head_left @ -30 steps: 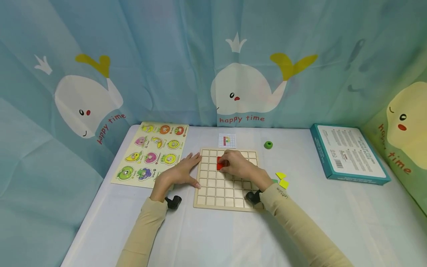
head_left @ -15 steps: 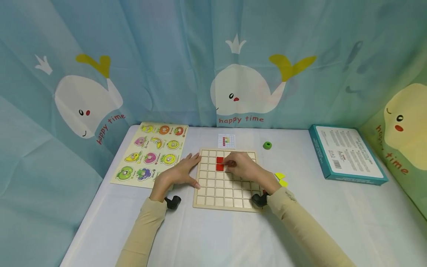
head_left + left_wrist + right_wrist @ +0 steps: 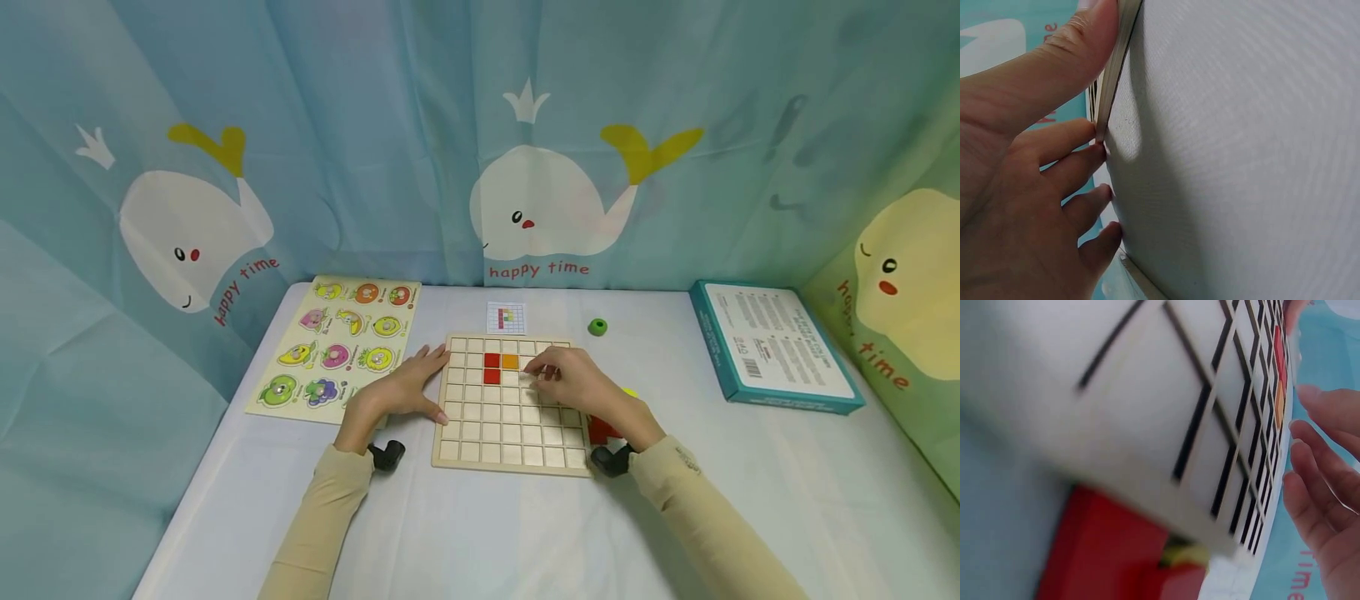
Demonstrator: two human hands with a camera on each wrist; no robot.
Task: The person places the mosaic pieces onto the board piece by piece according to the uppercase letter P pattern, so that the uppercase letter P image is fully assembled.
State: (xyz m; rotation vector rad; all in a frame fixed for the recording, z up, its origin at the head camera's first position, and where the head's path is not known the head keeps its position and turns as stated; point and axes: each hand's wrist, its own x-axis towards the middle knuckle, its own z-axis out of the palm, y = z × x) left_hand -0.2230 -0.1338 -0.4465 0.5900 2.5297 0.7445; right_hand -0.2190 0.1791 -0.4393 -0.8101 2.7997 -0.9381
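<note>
A wooden grid board [image 3: 491,429] lies on the table with two red square tiles in it, an upper red tile [image 3: 492,360] and a lower red tile [image 3: 491,377]. In the cell right of the upper one sits an orange tile [image 3: 510,362]. My right hand [image 3: 570,379] hovers over the board just right of the orange tile. Its fingers are loosely bent, and the right wrist view shows nothing between them. My left hand [image 3: 405,387] rests against the board's left side, thumb and fingertips at the edge, fingers fairly straight in the left wrist view.
Red pieces [image 3: 602,431] lie against the board's right side, with a yellow piece [image 3: 631,392] partly behind my right wrist. A pattern card [image 3: 507,317] and a green bead [image 3: 597,327] lie behind the board. A fruit puzzle [image 3: 345,329] lies left; a teal box [image 3: 780,346] sits right.
My right hand has drawn back to the right, away from the red tiles. The orange tile now shows beside them, and more of the red pieces is uncovered. My left hand stays put.
</note>
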